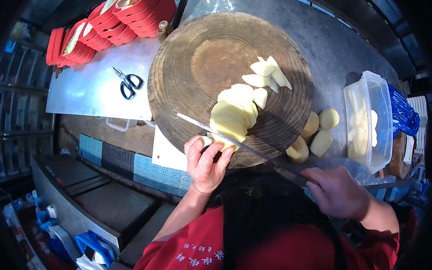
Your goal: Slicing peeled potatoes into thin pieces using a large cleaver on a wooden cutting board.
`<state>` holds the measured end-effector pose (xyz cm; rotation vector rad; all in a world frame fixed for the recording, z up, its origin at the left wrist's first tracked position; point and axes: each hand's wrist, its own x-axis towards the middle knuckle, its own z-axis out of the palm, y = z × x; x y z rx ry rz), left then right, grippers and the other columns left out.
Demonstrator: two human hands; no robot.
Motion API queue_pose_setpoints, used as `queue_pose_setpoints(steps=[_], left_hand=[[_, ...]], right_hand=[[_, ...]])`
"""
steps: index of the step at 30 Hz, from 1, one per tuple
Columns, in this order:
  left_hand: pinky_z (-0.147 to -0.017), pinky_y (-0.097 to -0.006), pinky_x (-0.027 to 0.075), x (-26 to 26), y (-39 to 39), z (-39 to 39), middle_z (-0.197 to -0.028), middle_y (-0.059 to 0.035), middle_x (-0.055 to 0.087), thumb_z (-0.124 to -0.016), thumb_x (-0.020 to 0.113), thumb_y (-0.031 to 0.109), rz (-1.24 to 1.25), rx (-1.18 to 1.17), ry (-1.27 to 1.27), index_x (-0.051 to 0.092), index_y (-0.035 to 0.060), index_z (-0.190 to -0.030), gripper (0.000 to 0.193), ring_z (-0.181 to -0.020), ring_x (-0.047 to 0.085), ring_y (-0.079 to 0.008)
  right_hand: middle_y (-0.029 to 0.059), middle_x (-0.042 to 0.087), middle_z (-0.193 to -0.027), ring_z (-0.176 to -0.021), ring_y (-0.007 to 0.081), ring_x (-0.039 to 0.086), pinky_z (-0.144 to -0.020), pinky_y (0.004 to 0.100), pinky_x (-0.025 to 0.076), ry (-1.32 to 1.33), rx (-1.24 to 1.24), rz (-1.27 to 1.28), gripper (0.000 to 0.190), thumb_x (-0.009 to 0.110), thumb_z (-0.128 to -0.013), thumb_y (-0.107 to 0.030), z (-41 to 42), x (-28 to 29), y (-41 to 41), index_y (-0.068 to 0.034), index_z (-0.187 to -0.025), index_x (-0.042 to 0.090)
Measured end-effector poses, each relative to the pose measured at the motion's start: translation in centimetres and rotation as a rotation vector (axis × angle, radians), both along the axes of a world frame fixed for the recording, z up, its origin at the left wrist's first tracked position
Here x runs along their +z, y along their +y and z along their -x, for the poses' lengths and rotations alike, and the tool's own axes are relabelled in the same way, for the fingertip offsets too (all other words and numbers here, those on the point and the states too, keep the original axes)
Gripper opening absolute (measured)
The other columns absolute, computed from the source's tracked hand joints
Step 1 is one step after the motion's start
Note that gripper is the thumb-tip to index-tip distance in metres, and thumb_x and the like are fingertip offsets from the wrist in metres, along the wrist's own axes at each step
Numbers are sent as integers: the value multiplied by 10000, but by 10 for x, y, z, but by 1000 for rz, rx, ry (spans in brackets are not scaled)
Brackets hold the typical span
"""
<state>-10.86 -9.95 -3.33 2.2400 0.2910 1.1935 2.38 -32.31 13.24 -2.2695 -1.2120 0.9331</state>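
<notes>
My left hand [208, 163] grips the uncut end of a peeled potato [224, 144] at the near edge of a round wooden chopping block [182, 72]. One of its fingers wears a white wrap. My right hand [338, 191] is closed around the handle of a kitchen knife [258, 153], whose blade lies across the potato just beyond my left fingertips. Past the blade, overlapping potato slices [231, 114] lean in a row. Farther up the block rests a small heap of cut potato pieces [265, 72].
Several whole peeled potatoes [320, 143] sit right of the block, beside a clear plastic tub [377, 124] holding potato pieces. Scissors [127, 83] lie on the steel table [94, 100] at left. Behind them stand stacked red containers [145, 14]. A blue plastic bag [401, 110] is behind the tub.
</notes>
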Motion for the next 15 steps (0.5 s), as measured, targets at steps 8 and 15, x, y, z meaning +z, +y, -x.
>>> queue_pose_setpoints(steps=[8, 15], left_hand=[[-735, -374, 466, -4, 1, 2, -978, -117, 566, -616, 842, 86, -15, 1, 30, 651, 51, -901, 345, -884, 546, -303], [-733, -373, 459, -4, 2, 2, -943, -125, 597, -701, 757, 32, -24, -5, 22, 640, 37, -934, 260, -824, 559, -304]], right_hand=[[186, 591, -643, -608, 399, 601, -556, 476, 477, -1, 84, 57, 230, 589, -774, -58, -6, 1, 2, -42, -1002, 555], [208, 616, -717, -669, 399, 619, -594, 442, 494, 41, 157, 233, 214, 610, -786, -31, -12, -1, 25, 0, -994, 571]])
